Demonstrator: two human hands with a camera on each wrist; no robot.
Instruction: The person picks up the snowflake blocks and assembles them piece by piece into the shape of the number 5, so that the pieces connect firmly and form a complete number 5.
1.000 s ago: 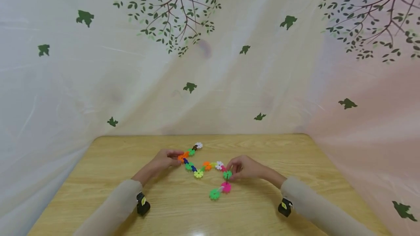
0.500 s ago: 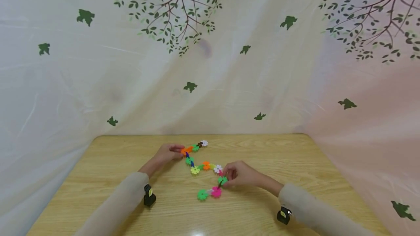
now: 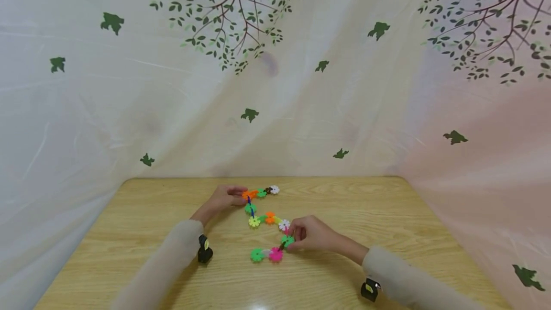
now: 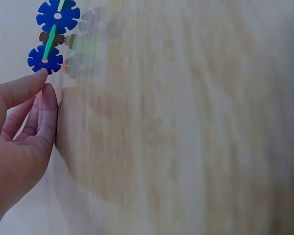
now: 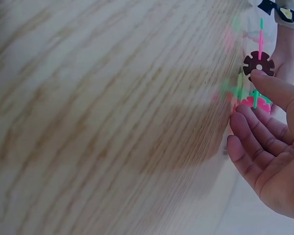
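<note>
A chain of notched plastic interlocking discs (image 3: 269,217) in many colours lies on the table in an S-like bend. Its far end is a white disc (image 3: 274,189); the near end is a green disc (image 3: 257,255) beside a pink disc (image 3: 276,254). With thumb and fingertips my left hand (image 3: 224,198) holds the chain at the orange disc (image 3: 247,195) of the upper bend. At the lower bend my right hand (image 3: 316,233) pinches around a green disc (image 3: 287,241). In the right wrist view the thumb touches a brown disc (image 5: 258,64); blue discs (image 4: 58,16) rise past the left fingertips in the left wrist view.
The wooden table (image 3: 344,200) reaches back to a pale hanging cloth (image 3: 292,109) printed with branches and green shapes. Black wrist cameras (image 3: 204,249) sit at both sleeves. The tabletop mirrors the discs faintly in the wrist views.
My left hand has shifted away from me and right, carrying the upper bend along. The right hand has come left and nearer, and the chain's near end has swung left, squaring the curve.
</note>
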